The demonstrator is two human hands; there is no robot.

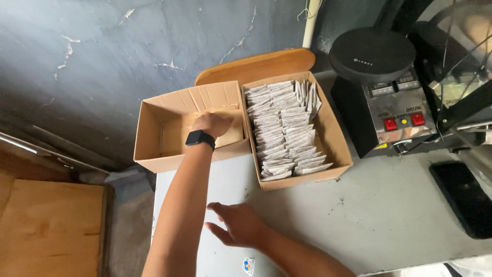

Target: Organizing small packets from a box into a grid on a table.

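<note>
in the head view, the left hand reaches down into the empty cardboard box on the left. the fingers are curled and turned away from the camera, so i cannot tell if they are clamped on something or only press on the inside of the box. a black smartwatch sits on the left wrist. this box stands at the back left corner of the grey table, partly over the table edge, with its flaps folded in.

the right hand rests flat on the table near the front, the fingers spread apart, and it holds nothing. it is well apart from both boxes.

just beside the empty box, touching its right wall, stands a second cardboard box. it is filled with rows of small white sachets, standing on edge and packed close together. a curved wooden board lies behind both boxes against the dark wall.

to the right of the boxes stands a black machine with a round top and red and yellow buttons. a black phone lies on the table at the right edge. a small sticker is on the table near the front edge.
</note>
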